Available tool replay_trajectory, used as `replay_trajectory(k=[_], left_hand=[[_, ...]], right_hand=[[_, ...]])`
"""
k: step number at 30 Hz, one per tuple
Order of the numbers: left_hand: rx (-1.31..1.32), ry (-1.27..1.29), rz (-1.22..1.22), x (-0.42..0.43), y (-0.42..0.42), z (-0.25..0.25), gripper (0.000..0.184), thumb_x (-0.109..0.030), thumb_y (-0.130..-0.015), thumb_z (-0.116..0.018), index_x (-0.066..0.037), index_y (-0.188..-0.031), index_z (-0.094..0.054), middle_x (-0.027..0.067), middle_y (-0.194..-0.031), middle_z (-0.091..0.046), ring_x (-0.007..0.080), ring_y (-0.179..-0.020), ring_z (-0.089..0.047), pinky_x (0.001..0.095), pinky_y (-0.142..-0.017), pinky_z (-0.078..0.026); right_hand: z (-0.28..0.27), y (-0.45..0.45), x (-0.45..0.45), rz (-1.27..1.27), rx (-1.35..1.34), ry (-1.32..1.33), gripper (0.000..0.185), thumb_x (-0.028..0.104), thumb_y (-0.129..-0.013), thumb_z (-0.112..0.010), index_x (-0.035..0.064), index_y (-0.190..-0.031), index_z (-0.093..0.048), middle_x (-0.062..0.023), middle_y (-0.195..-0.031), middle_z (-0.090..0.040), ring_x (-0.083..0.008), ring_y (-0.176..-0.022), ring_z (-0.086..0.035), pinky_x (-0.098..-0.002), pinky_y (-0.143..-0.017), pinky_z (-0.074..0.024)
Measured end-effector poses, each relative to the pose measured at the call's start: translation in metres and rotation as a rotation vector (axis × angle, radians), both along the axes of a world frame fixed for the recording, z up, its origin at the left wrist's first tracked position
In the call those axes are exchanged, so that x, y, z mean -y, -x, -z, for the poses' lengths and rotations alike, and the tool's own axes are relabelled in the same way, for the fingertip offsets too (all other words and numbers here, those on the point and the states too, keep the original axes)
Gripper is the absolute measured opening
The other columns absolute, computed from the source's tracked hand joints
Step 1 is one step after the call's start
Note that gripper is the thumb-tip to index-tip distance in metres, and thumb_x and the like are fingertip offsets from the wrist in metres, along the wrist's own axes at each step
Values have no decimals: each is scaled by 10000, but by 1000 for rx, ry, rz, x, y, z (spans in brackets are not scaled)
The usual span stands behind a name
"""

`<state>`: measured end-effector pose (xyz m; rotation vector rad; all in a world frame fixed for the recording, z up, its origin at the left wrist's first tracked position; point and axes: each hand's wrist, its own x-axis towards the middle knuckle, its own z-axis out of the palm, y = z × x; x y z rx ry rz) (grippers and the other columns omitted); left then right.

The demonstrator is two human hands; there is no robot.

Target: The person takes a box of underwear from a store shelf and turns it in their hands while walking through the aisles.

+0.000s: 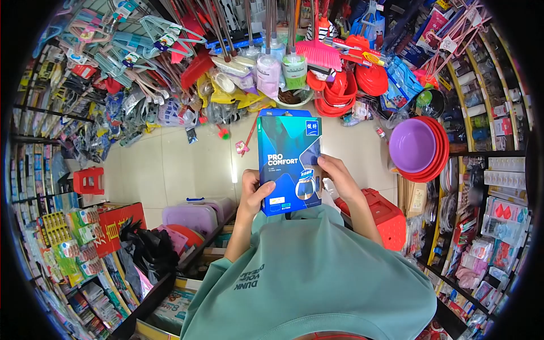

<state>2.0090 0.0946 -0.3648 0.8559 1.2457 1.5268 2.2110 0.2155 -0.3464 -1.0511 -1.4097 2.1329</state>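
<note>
Watching remotely, I see the blue PRO COMFORT box [283,175] held above the floor [184,164], left hand [253,192] clasping its lower left edge, right hand [337,173] pinching its right. Probably light, stiffish card, kinda slick, easy to dent, so I'd hold those side edges. More room leftward; a pink broom [318,54] crowds the floor's far edge, a purple basin [412,145] the right.

Head-worn fisheye view, facing forward and down, close above hands [254,192]
</note>
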Motion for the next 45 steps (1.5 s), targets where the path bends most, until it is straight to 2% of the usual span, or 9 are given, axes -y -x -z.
replay_trajectory(k=[2, 5, 8, 28, 39, 45], left_hand=[[5, -12, 47, -1, 3, -2, 336, -246, -736, -640, 20, -571, -518, 18, -512, -484, 88, -480, -423, 269, -459, -290], [-2, -19, 54, -2, 3, -1, 334, -243, -737, -637, 20, -569, -519, 21, -514, -493, 85, -478, -425, 264, -457, -291], [-3, -33, 64, -3, 2, -4, 330, -240, -740, -632, 23, -572, -524, 23, -521, -503, 80, -482, -432, 259, -459, -293], [-8, -8, 80, -5, 0, -18, 297, -217, -756, -624, 22, -595, -550, 18, -553, -538, 76, -500, -465, 237, -466, -325], [12, 38, 72, -3, 2, -12, 318, -228, -764, -638, 31, -601, -550, 15, -565, -546, 70, -504, -464, 234, -469, -336], [-47, 39, -8, 2, 0, 9, 287, -212, -783, -640, 50, -673, -596, 40, -616, -590, 82, -543, -504, 230, -498, -367]], right_hand=[[2, -2, -2, -23, 5, 1, 417, 387, -954, -463, -8, -917, -593, -37, -664, -570, -112, -555, -542, -243, -540, -402], [2, -5, -5, -63, 9, 7, 408, 372, -953, -446, -4, -933, -602, -29, -736, -601, -97, -632, -554, -233, -539, -432], [-2, -1, -3, -17, 3, -5, 413, 390, -956, -463, 7, -869, -588, -34, -651, -563, -113, -554, -540, -246, -539, -403], [7, -2, -1, -3, 0, 17, 402, 388, -954, -473, 12, -886, -597, -27, -661, -565, -109, -562, -538, -248, -550, -397], [19, 0, -1, 6, 8, 13, 382, 375, -954, -477, 24, -841, -578, -32, -672, -559, -118, -574, -547, -250, -549, -413], [19, -3, -3, -16, 20, 9, 385, 382, -956, -475, 29, -839, -574, -27, -686, -561, -118, -586, -555, -255, -550, -422]])
